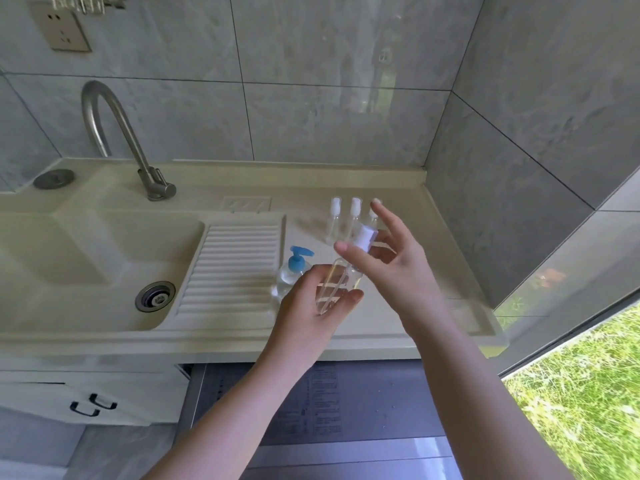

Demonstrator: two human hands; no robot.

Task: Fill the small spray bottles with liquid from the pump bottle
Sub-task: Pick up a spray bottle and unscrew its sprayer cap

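Clear plastic spray bottle [337,284] sits in your left hand's [311,299] grip at frame centre, your right hand [391,251] loosely open around its white cap [363,237]: unscrew it next.

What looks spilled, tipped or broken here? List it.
Nothing stands out. The pump bottle and three small spray bottles stand upright on the counter; the left hand holds a fourth bottle tilted, deliberately. No spill visible.
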